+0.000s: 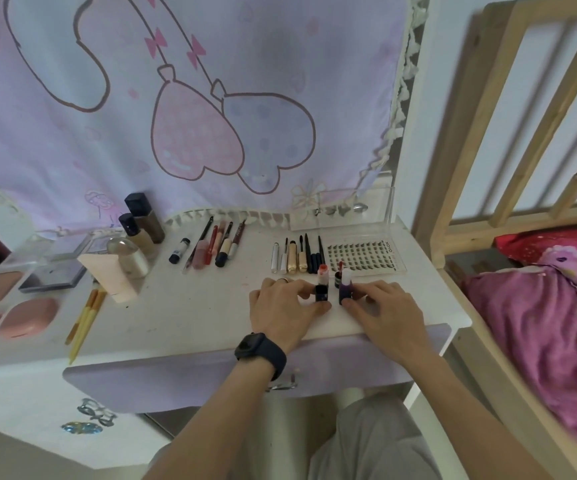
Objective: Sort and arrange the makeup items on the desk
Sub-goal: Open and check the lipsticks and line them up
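Observation:
On the white desk point(183, 317) my left hand point(282, 303) pinches a small lip tube point(322, 285) with a red top and a black base, standing upright. Beside it my right hand point(384, 306) pinches a second upright tube point(345, 287) with a white top and a dark purple base. A third small dark tube point(337, 277) stands just behind them. Behind the hands lies a row of mascaras and liners point(297, 254), and a false-lash tray point(363, 254) sits to the right. Pencils and lip pens point(216, 244) lie in a row mid-desk.
Foundation bottles point(140, 226), a domed jar point(128, 256) and a pink tube point(107, 275) stand at the back left. Compacts and palettes point(27, 317) fill the left edge beside yellow brushes point(84, 317). A clear acrylic box point(349, 209) is at the back right; a wooden bed frame point(522, 133) borders the right.

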The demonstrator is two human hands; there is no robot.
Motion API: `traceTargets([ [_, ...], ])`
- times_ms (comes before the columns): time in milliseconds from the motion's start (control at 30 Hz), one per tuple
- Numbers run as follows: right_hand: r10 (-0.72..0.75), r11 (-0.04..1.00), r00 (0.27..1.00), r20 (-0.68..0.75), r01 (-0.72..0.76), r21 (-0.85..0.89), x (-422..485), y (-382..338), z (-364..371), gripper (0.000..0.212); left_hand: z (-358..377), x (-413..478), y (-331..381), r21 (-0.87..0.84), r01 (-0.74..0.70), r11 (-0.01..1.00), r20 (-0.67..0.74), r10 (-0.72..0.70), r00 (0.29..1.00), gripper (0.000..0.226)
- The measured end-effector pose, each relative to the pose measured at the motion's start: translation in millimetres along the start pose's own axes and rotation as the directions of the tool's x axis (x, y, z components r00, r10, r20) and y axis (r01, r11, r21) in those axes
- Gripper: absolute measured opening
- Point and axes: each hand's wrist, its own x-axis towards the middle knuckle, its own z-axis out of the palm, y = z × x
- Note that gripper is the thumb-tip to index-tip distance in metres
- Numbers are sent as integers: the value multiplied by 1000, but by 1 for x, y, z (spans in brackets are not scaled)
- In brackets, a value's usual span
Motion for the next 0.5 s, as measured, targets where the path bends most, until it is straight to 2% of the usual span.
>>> traceTargets([
  [500,-40,999,996,-85,37,-30,-3,2,7,24,5,0,7,121,9,993,13,-11,1000,44],
])
